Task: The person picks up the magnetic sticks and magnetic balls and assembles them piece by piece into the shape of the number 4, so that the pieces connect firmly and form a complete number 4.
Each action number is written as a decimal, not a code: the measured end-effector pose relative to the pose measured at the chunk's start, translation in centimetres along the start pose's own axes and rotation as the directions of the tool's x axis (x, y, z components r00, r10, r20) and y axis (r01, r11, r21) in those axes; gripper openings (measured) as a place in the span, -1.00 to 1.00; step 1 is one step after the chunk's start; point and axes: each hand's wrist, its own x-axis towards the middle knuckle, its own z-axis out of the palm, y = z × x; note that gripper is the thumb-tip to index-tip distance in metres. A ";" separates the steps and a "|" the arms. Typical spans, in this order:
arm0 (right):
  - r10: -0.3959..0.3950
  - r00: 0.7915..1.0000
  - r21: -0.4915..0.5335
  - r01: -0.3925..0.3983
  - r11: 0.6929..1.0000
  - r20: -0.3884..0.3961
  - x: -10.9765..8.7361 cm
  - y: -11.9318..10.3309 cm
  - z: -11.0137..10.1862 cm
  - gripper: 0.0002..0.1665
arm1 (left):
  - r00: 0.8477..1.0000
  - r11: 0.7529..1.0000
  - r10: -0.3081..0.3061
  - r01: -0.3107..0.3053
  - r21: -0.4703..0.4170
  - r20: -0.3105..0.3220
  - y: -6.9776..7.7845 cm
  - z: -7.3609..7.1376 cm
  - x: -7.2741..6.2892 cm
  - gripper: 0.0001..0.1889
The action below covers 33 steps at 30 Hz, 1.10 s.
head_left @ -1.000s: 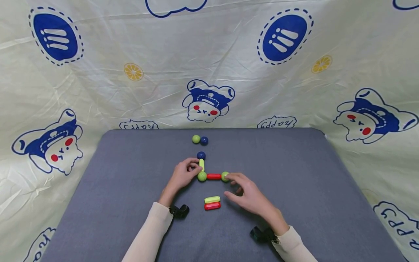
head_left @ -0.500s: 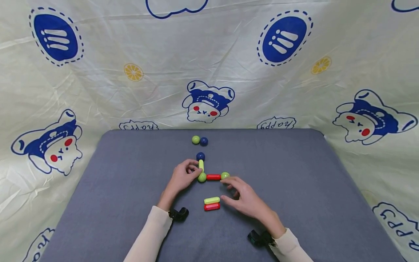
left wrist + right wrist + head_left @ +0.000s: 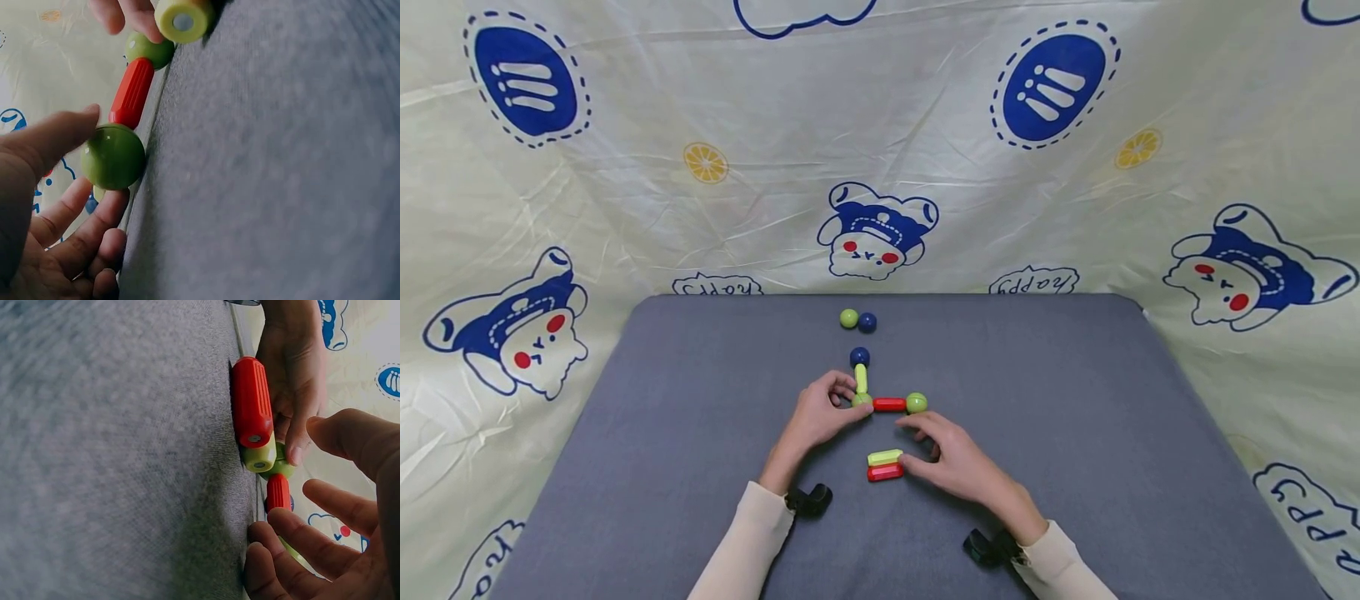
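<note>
My left hand [image 3: 818, 414] pinches the green ball [image 3: 112, 156] at the corner of an L-shaped piece, thumb on one side and fingers on the other. From that ball a yellow-green rod [image 3: 861, 380] runs back to a blue ball [image 3: 860, 357]. A red rod [image 3: 890, 405] leads right to another green ball [image 3: 917, 403]. My right hand [image 3: 958, 460] hovers with spread, slightly bent fingers and holds nothing. Its thumb is close to the end of a loose yellow-green rod [image 3: 884, 458], which lies against a loose red rod [image 3: 252, 403]. Whether they touch is unclear.
A loose green ball [image 3: 848, 318] and a blue ball [image 3: 867, 322] sit side by side near the back of the grey cloth-covered table [image 3: 1075, 400]. Behind it hangs a printed curtain [image 3: 880, 108]. Each wrist wears a black camera.
My left thumb has shifted from beside the upright yellow-green rod to the corner green ball. My right hand has moved left and nearer, away from the right green ball, toward the loose rods.
</note>
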 end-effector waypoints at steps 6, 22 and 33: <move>-0.015 1.000 -0.023 0.016 1.000 0.025 0.3 -0.2 0.1 -0.47 | 1.000 1.000 0.017 -0.017 0.013 -0.016 -0.2 0.2 -0.1 -0.66; -0.042 0.991 -0.071 0.051 0.996 0.129 1.4 -0.4 0.3 -0.64 | 0.999 1.000 0.008 -0.007 0.028 -0.033 -0.4 0.3 -0.1 -0.69; -0.081 0.982 -0.082 0.097 0.992 0.173 2.1 -0.4 0.1 -0.76 | 1.000 1.000 -0.004 0.004 0.023 -0.010 -0.3 0.2 -0.1 -0.70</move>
